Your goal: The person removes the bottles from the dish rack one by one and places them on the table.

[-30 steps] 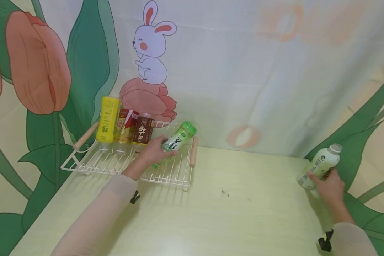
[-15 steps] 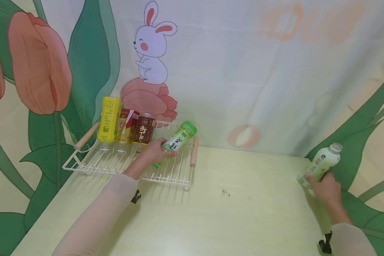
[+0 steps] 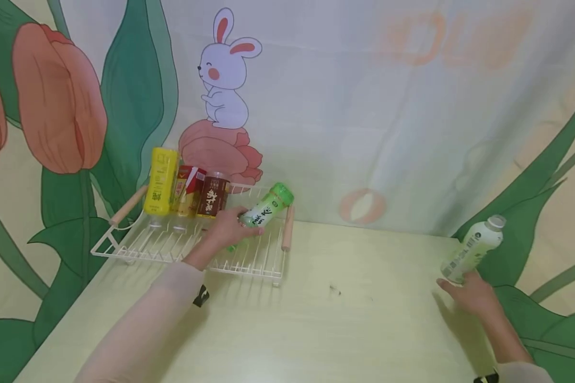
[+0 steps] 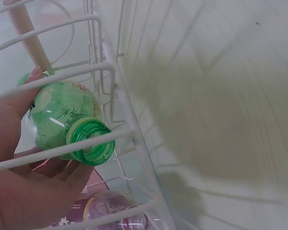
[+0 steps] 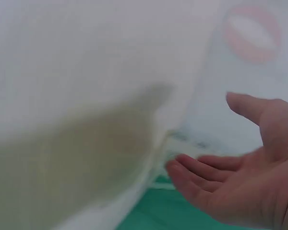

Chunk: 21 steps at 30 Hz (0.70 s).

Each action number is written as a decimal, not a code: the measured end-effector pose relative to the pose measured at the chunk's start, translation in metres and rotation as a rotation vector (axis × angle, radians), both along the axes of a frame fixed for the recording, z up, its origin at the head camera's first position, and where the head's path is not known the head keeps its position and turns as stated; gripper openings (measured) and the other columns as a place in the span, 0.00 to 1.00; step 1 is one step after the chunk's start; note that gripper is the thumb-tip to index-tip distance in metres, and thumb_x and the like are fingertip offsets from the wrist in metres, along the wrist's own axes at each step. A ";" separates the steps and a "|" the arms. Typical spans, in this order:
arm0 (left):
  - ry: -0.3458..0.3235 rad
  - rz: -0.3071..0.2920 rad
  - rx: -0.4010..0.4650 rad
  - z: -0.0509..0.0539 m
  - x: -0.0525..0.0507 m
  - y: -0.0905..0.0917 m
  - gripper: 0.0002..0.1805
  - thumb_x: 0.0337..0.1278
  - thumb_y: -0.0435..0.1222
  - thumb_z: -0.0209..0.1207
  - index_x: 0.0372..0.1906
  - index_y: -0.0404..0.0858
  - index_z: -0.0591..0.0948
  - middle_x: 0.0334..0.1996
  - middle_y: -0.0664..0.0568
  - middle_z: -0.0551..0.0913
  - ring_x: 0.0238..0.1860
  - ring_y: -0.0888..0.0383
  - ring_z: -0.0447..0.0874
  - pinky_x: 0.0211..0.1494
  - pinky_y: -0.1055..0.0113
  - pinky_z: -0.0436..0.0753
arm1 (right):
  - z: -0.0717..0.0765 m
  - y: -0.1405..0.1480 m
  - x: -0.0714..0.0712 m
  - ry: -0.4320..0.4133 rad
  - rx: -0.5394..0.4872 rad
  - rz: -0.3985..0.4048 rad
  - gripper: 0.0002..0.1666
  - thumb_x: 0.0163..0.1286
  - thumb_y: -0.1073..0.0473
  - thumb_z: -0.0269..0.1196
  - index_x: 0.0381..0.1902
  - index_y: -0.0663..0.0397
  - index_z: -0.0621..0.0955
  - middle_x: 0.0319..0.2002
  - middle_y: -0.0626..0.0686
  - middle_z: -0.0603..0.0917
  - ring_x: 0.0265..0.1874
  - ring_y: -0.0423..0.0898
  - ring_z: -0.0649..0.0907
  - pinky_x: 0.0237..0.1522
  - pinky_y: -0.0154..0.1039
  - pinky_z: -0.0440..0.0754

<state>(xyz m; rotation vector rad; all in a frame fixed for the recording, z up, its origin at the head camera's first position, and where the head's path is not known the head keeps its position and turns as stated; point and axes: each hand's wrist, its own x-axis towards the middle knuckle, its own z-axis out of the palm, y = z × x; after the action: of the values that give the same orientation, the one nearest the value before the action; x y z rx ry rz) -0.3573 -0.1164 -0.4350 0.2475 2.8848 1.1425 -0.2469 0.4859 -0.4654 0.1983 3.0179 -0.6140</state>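
My left hand grips a green plastic bottle that leans in the white wire rack. In the left wrist view, the bottle's green neck end points down behind the wires, with thumb and fingers around its body. At the right end of the table stands a pale green-and-white bottle with a grey cap. Beside its base is my right hand, fingers off it. The right wrist view shows that hand with fingers extended, thumb apart and nothing in the palm.
A yellow bottle, a red-and-yellow carton-like pack and a brown-labelled bottle lean side by side in the rack. Wooden handles flank it. A printed curtain hangs behind the pale table.
My right hand has let go of the pale bottle and moved down and left to its base. The bottle stays at the table's right end. My left hand keeps its hold on the green bottle.
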 end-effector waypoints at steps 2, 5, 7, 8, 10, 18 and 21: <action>0.018 0.008 0.011 0.004 0.001 0.001 0.47 0.56 0.59 0.75 0.73 0.37 0.74 0.51 0.42 0.85 0.43 0.48 0.84 0.40 0.59 0.85 | 0.013 -0.012 0.003 -0.025 0.008 0.073 0.53 0.81 0.34 0.56 0.64 0.89 0.64 0.58 0.86 0.73 0.54 0.81 0.77 0.49 0.69 0.81; 0.051 0.012 0.014 0.015 0.005 0.004 0.46 0.56 0.57 0.76 0.71 0.36 0.75 0.51 0.41 0.86 0.42 0.48 0.84 0.39 0.58 0.85 | 0.029 -0.032 0.008 -0.030 -0.006 0.148 0.51 0.81 0.34 0.57 0.64 0.86 0.67 0.58 0.83 0.76 0.54 0.76 0.80 0.48 0.64 0.83; 0.087 0.007 0.000 0.024 0.010 0.006 0.44 0.56 0.57 0.76 0.71 0.36 0.76 0.50 0.42 0.86 0.42 0.48 0.84 0.40 0.57 0.86 | 0.038 -0.046 0.011 -0.006 -0.029 0.181 0.51 0.81 0.34 0.57 0.68 0.83 0.66 0.62 0.81 0.75 0.58 0.76 0.79 0.51 0.65 0.82; 0.102 0.004 -0.011 0.029 0.013 0.006 0.44 0.56 0.56 0.76 0.70 0.36 0.76 0.51 0.42 0.86 0.43 0.47 0.84 0.42 0.56 0.87 | 0.043 -0.054 0.012 0.014 -0.042 0.199 0.50 0.81 0.34 0.57 0.69 0.81 0.66 0.63 0.80 0.75 0.60 0.75 0.78 0.52 0.65 0.82; 0.142 -0.012 -0.046 0.041 0.020 0.009 0.43 0.56 0.56 0.76 0.70 0.37 0.77 0.52 0.43 0.85 0.45 0.47 0.84 0.45 0.55 0.87 | 0.054 -0.072 0.014 0.059 -0.079 0.232 0.50 0.81 0.35 0.58 0.73 0.79 0.64 0.67 0.79 0.73 0.64 0.75 0.76 0.57 0.67 0.80; 0.311 -0.160 -0.156 0.080 0.066 0.032 0.36 0.56 0.51 0.78 0.66 0.40 0.80 0.53 0.50 0.83 0.45 0.53 0.81 0.44 0.61 0.87 | 0.100 -0.156 0.035 0.368 -0.182 0.440 0.40 0.76 0.45 0.68 0.75 0.62 0.70 0.70 0.63 0.76 0.69 0.64 0.76 0.62 0.66 0.79; 0.419 -0.213 -0.218 0.087 0.083 0.045 0.36 0.54 0.51 0.79 0.65 0.41 0.81 0.54 0.51 0.84 0.44 0.55 0.80 0.42 0.64 0.86 | 0.110 -0.183 0.038 0.434 -0.143 0.503 0.46 0.73 0.43 0.71 0.79 0.56 0.68 0.74 0.59 0.72 0.73 0.62 0.72 0.66 0.68 0.74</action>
<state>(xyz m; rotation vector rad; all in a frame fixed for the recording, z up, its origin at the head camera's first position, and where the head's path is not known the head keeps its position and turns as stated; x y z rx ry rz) -0.2741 -0.0713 -0.3484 0.8545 3.1933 0.8138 -0.2089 0.3029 -0.3558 -0.7706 3.1861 -0.9008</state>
